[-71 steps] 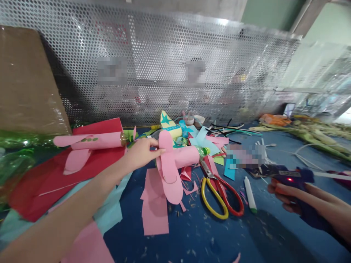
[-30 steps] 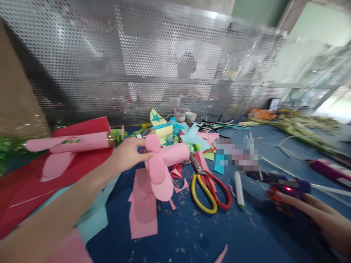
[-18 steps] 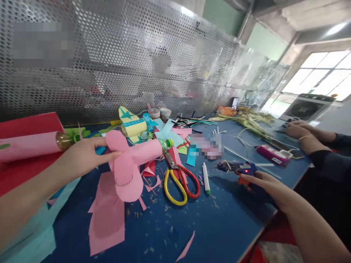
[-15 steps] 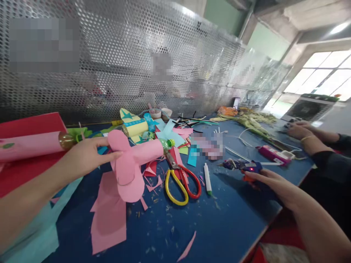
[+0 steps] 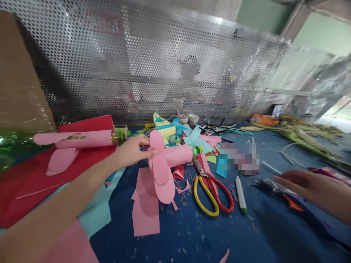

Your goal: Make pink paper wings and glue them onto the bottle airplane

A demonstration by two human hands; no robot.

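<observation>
My left hand [image 5: 135,148] pinches the tail end of a pink paper-covered bottle plane [image 5: 179,155] with rounded flaps and a green cap. It is above pink paper pieces [image 5: 146,215]. My right hand [image 5: 315,190], slightly blurred, is just over a dark blue hot glue gun [image 5: 293,201] lying on its side. Its fingers are stretched out and not wrapped round the handle. Between the hands lie scissors [image 5: 203,175] with one yellow and one red handle, and a white marker [image 5: 240,195] with a green end.
Another pink bottle plane [image 5: 90,138] rests on red card [image 5: 30,191] at left. A yellow bottle rocket [image 5: 166,131] with blue stars lies behind. Paper scraps, black strips, an orange bag [image 5: 264,119] and dried husks [image 5: 309,138] line the perforated metal screen [image 5: 153,54].
My view has turned left. My right hand has let go of the glue gun, which now lies on the table. My left hand still holds the pink bottle plane.
</observation>
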